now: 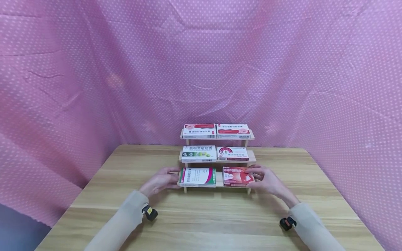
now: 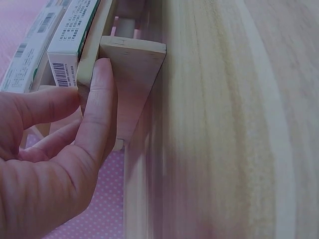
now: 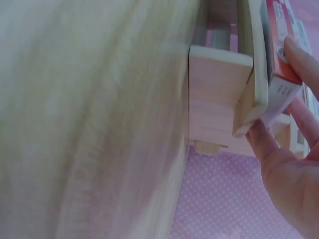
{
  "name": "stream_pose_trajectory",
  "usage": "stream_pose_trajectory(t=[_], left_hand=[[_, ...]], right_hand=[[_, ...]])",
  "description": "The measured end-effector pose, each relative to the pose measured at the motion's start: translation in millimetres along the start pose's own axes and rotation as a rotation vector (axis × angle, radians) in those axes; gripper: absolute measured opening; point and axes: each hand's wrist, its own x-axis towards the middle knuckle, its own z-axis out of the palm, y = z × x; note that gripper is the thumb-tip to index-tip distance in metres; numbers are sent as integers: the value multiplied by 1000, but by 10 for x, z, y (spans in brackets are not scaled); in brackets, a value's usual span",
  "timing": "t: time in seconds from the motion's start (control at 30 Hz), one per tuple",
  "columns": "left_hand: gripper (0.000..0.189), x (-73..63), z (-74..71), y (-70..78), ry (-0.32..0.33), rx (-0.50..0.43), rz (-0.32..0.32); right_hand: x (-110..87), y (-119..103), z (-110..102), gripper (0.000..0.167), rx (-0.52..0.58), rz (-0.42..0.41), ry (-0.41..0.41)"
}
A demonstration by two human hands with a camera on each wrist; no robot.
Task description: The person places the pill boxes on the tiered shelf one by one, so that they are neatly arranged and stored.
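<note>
A wooden three-tier shelf (image 1: 218,179) holds medicine boxes. At the bottom tier's left end, my left hand (image 1: 162,181) pinches the board's edge; in the left wrist view its thumb and a finger (image 2: 97,104) meet on that end. A white, green and magenta medicine box (image 1: 198,176) lies beside them. Around the right end of a red medicine box (image 1: 235,176) on the same tier is my right hand (image 1: 266,179). In the right wrist view one finger (image 3: 300,57) lies on the box's top face and another digit touches the board's end below.
On the middle tier lie a white-green medicine box (image 1: 199,153) and a smaller white-red one (image 1: 232,153). Two red-and-white boxes (image 1: 199,130) occupy the top tier. The shelf stands on a wooden table (image 1: 201,223), in front of a pink dotted curtain (image 1: 201,69).
</note>
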Motion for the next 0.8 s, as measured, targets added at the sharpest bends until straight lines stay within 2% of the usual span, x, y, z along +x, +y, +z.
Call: stream_pose_trajectory(t=[0.1, 0.3, 0.43, 0.6, 0.8], left_hand=[[62, -2, 2, 5, -4, 6, -1], [63, 4, -1, 4, -15, 12, 4], [63, 20, -6, -7, -13, 9, 2], [64, 23, -8, -12, -7, 4, -5], [64, 25, 4, -9, 9, 5, -7]], right_hand=[[4, 5, 28, 58, -5, -2, 6], [16, -8, 81, 57, -86, -11, 35], [13, -38, 122, 56, -94, -28, 53], [11, -72, 164, 55, -157, -16, 87], [17, -81, 179, 55, -215, -18, 84]])
